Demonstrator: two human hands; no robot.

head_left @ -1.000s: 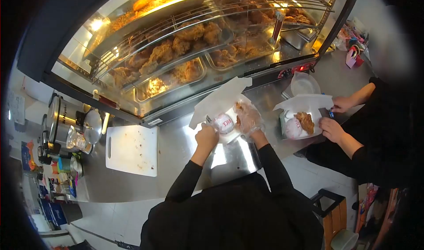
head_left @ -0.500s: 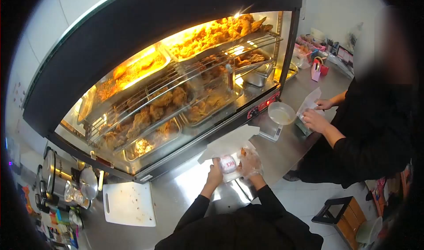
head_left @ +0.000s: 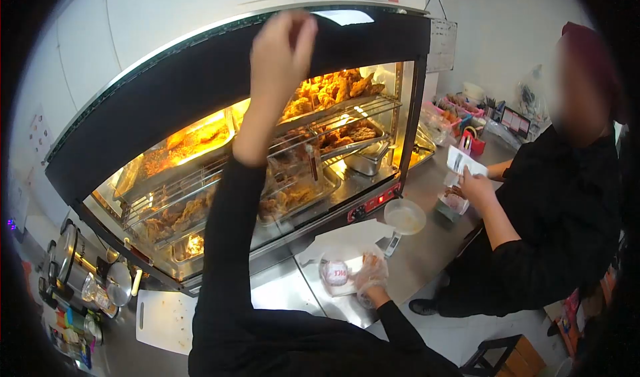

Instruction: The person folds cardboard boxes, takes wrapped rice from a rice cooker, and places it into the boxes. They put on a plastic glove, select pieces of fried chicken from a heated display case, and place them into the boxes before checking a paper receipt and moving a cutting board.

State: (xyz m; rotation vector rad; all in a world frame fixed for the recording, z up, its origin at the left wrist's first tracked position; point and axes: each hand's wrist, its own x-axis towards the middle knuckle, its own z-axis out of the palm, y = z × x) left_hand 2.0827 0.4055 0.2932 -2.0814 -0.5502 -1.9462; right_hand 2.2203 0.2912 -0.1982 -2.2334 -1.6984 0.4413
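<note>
My left hand (head_left: pixel 280 50) is raised high against the black top of the heated display case (head_left: pixel 200 90), fingers loosely curled, holding nothing that I can see. My right hand (head_left: pixel 371 276), in a clear plastic glove, rests on a piece of fried chicken in an open white paper box (head_left: pixel 347 240) on the steel counter (head_left: pixel 287 294). A wrapped white round packet with red lettering (head_left: pixel 335 271) lies in the same box, just left of that hand.
A co-worker in black stands at the right, hands (head_left: pixel 475 185) on another food box. A round white tub (head_left: pixel 405 216) sits on a scale. Fried chicken fills the case trays (head_left: pixel 327 97). A white cutting board (head_left: pixel 162 318) and metal pots (head_left: pixel 73 264) are at left.
My left hand left the box and rose to the top of the display case. The view tilted upward. My right hand stayed on the chicken in the box.
</note>
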